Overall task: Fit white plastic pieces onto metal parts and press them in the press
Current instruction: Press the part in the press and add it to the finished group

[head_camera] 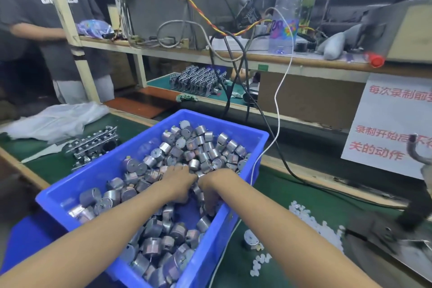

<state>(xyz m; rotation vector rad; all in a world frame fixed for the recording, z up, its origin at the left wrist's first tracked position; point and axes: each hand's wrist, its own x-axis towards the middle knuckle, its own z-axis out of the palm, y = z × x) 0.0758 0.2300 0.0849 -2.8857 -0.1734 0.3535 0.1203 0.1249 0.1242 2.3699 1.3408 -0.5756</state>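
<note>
Inside the bin [205,252], near its middle, both hands dig into the heap of metal parts [198,147]. The left hand [178,181] and right hand [211,188] sit almost knuckle to knuckle. Their fingers are bent down and buried among the parts, so I cannot tell whether either has hold of one, or how far it is closed. Parts lie all round both hands, their axes pointing every way, so neither hand is nearer. White pieces [311,222] lie on the mat [292,189] right of the bin, nearer the right hand. What I take for the press [374,234], blurred, stands farther right.
</note>
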